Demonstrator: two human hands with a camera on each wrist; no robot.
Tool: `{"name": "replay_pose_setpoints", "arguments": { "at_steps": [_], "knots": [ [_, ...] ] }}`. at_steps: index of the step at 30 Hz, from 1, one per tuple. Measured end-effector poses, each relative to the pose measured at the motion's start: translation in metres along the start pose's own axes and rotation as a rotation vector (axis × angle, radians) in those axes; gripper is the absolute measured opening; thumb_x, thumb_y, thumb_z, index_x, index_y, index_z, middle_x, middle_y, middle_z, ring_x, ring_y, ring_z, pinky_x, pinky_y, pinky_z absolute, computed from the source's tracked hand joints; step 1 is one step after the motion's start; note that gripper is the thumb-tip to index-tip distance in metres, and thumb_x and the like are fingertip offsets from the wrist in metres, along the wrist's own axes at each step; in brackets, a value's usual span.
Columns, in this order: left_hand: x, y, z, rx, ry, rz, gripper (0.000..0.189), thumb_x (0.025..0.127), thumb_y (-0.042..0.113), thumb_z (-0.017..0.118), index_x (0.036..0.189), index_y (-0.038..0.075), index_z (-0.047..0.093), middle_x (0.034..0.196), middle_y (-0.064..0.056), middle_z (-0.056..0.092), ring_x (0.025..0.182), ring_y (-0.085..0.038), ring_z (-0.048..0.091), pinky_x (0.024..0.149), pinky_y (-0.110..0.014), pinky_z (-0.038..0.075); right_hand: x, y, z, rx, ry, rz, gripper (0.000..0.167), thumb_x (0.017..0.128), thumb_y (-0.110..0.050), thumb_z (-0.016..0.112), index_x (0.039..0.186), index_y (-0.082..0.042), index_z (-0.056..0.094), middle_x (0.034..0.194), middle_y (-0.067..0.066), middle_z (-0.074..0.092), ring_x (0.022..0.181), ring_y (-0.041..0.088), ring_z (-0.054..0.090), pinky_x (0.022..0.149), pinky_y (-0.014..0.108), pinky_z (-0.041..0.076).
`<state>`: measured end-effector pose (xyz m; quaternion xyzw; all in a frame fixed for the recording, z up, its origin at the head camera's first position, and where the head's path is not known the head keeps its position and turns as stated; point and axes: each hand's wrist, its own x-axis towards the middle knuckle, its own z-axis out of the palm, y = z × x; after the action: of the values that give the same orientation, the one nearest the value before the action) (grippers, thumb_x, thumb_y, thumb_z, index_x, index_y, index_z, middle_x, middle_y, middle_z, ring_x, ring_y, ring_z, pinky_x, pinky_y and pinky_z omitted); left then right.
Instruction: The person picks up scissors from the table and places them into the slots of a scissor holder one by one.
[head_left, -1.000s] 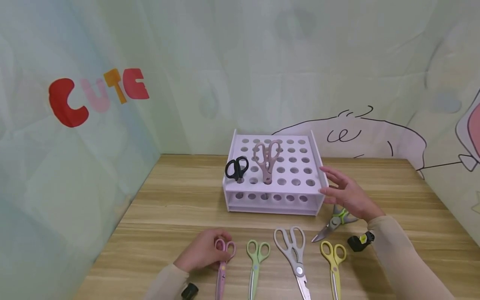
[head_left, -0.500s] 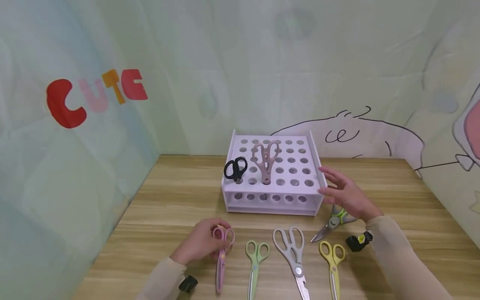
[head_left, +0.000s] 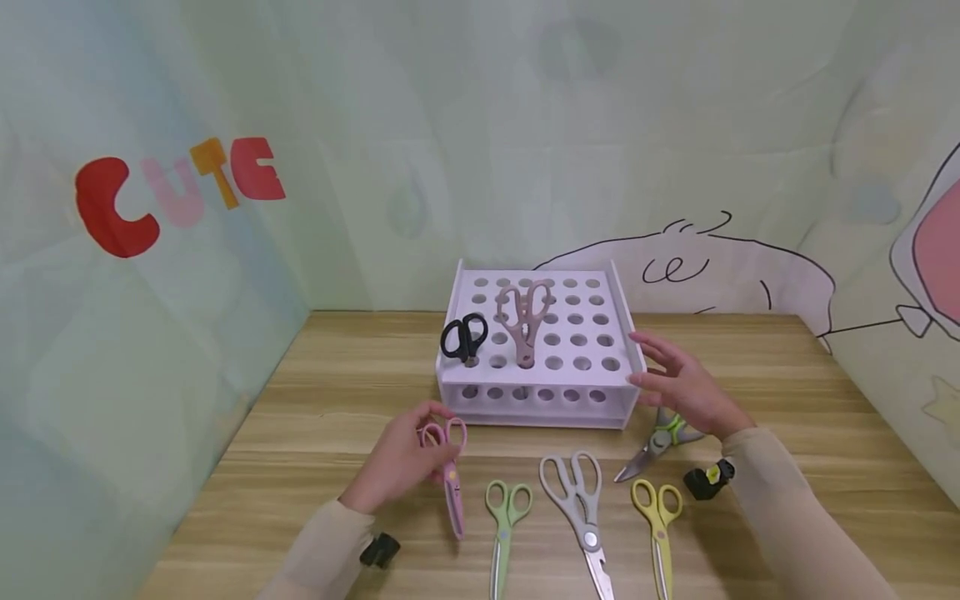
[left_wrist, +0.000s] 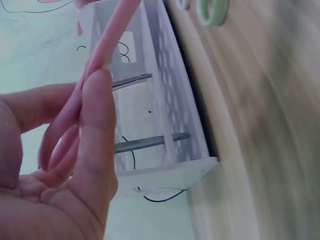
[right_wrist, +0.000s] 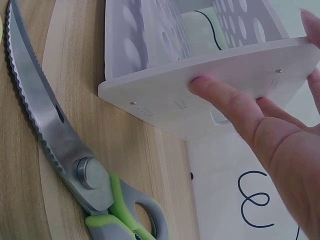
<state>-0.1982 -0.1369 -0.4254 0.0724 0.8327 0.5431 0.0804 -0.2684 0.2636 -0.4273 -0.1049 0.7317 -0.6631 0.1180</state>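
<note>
My left hand [head_left: 403, 456] pinches a pair of pink scissors [head_left: 453, 487] by the handle loops, lifted off the table with the blades slanting down. The left wrist view shows thumb and fingers around the pink handle [left_wrist: 107, 42]. My right hand [head_left: 686, 390] rests against the right side of a white holed rack [head_left: 570, 375]; its fingertips touch the side panel [right_wrist: 165, 100]. Black-handled scissors [head_left: 463, 340] and mauve scissors [head_left: 525, 325] stand in front-row holes of the rack, their blades visible below in the left wrist view.
On the wooden table [head_left: 315, 400] lie green scissors [head_left: 502, 525], grey kitchen scissors [head_left: 581, 508] and yellow scissors [head_left: 658, 525] in front of the rack. Grey-green shears [head_left: 660, 442] lie below the right hand. A printed cloth [head_left: 375, 167] hangs behind.
My left hand has raised the pink scissors from the table and carried them forward toward the rack. The right hand stays at the rack's side. The head view has shifted slightly.
</note>
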Motion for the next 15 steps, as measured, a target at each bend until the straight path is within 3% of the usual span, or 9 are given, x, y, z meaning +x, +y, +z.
{"name": "replay_pose_setpoints", "arguments": {
  "at_steps": [7,15],
  "knots": [
    [0.005,0.014,0.003,-0.031,0.086,0.064,0.037,0.084,-0.003,0.074,0.117,0.006,0.061,0.087,-0.01,0.058,0.068,-0.022,0.06,0.056,-0.043,0.059,0.0,0.003,0.001,0.0,-0.003,-0.004,0.074,0.095,-0.009,0.066,0.157,-0.015,0.027,0.164,0.016,0.009,0.138,0.047,0.03,0.09,0.041,0.055],
    [0.012,0.03,0.005,-0.087,0.101,0.13,0.038,0.085,-0.004,0.072,0.119,0.005,0.059,0.088,-0.013,0.059,0.07,-0.024,0.062,0.057,-0.035,0.06,0.0,0.002,0.001,-0.029,0.016,0.011,0.074,0.094,-0.011,0.067,0.157,-0.017,0.028,0.164,0.014,0.009,0.141,0.048,0.026,0.089,0.039,0.055]
  ]
}}
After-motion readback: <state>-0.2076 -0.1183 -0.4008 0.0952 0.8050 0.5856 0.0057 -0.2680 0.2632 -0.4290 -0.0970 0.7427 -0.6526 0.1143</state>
